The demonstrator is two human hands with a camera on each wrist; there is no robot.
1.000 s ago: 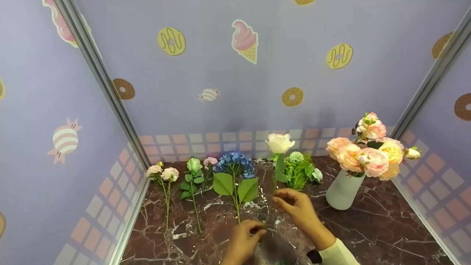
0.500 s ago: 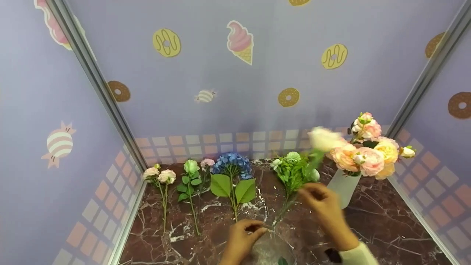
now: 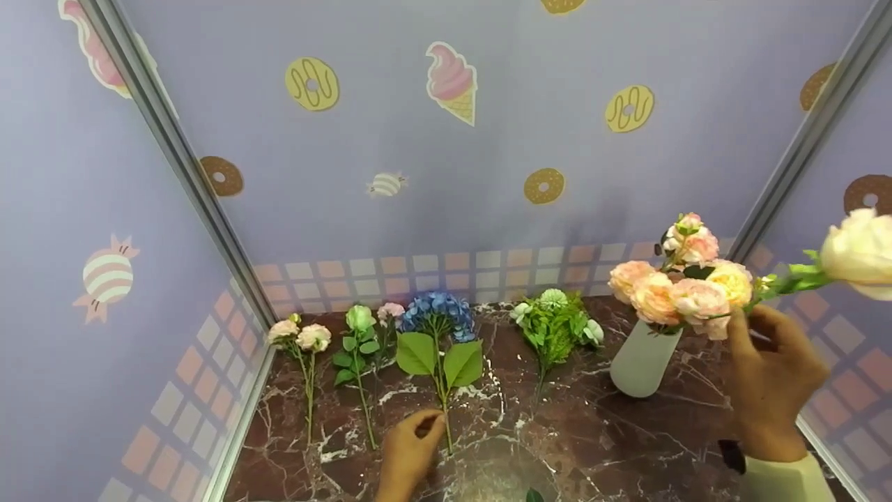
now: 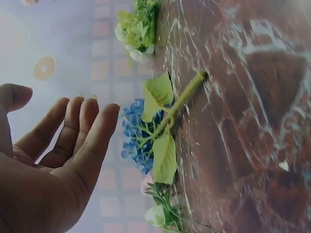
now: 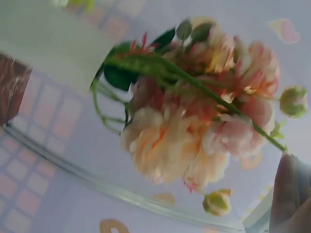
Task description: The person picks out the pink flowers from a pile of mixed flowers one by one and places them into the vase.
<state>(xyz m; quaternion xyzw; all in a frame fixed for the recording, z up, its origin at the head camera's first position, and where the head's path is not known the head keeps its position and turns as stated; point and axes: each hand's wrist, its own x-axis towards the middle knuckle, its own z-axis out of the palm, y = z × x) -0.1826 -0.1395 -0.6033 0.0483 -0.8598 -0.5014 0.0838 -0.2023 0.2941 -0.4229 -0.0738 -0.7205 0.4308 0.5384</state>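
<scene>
My right hand point(image 3: 777, 376) pinches the stem of a white rose point(image 3: 863, 254), whose bloom leans out to the right. Crossing in front of the peach and pink flowers point(image 3: 697, 300), the rose's green stem point(image 5: 218, 100) reaches toward the mouth of the white vase point(image 3: 642, 362); whether its end is inside I cannot tell. My left hand point(image 3: 410, 446) hovers by the lower stem of the blue hydrangea point(image 3: 437, 312). In the left wrist view its fingers point(image 4: 99, 141) are loosely extended, hold nothing and stay apart from that stem point(image 4: 182, 99).
Pale pink flowers point(image 3: 313, 338) and a green rose point(image 3: 360, 318) lie left of the hydrangea. A leafy bunch with white blooms point(image 3: 555, 328) lies between hydrangea and vase. Patterned walls point(image 3: 390, 230) enclose the dark marbled table point(image 3: 578, 446). A small green leaf point(image 3: 534, 495) shows at the front.
My right hand has carried the white rose from the middle rightward to the vase, and the bloom now tips right. My left hand has shifted a little left.
</scene>
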